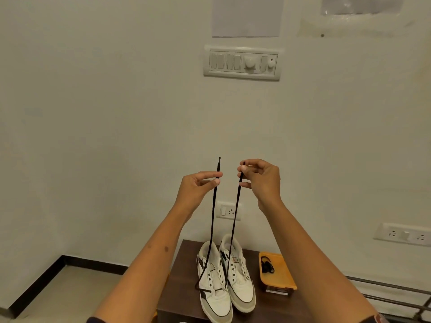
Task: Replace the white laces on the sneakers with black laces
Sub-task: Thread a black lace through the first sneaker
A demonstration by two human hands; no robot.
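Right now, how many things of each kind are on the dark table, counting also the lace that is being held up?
White sneakers: 2
Black laces: 2, one held up, one in the tray
Orange tray: 1
Total: 5

Two hands, the left hand (200,183) and the right hand (261,180), are raised side by side before a wall (105,124), each pinching one end of a lace (212,220) whose two strands hang down between the forearms. Directly below the hands, a pair of sneakers (224,280) stands side by side on a table (184,287), the lace running into the lowest eyelets of the left-hand shoe. A tray (282,276) sits on the table just right of the sneakers, below the right hand, with a coiled lace (267,265) in it. A switch panel (242,62) is mounted on the wall above the hands.
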